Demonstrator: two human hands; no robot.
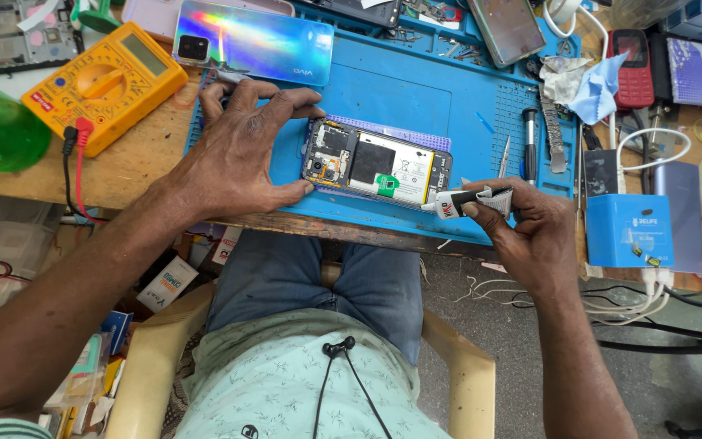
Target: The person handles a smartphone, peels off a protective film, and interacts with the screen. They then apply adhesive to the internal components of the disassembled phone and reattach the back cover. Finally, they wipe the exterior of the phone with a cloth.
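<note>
The opened phone (377, 167) lay face down on the blue work mat (416, 89), its back cover off and its battery and circuit boards showing, near the counter's (136, 167) front edge. The left hand (241, 150) rested at the phone's nine o'clock end, fingers (286, 104) spread wide, the forefinger along the far edge and the thumb against the near corner, steadying it rather than gripping it. The right hand (522, 232) was at the phone's four o'clock, thumb and fingers pinched tight around a small crumpled glue tube (473, 201), whose white nozzle touched the phone's near right corner.

At twelve o'clock from the phone lay an iridescent back cover (257, 41), shiny side up. A yellow multimeter (103, 81) sat at ten o'clock, its red and black leads dangling off the counter. At three o'clock, just beyond the mat, stood a small blue box (629, 230), with tweezers (504, 157) and a screwdriver (530, 142) lying on the mat between. A red keypad phone (633, 65) lay at two o'clock.
</note>
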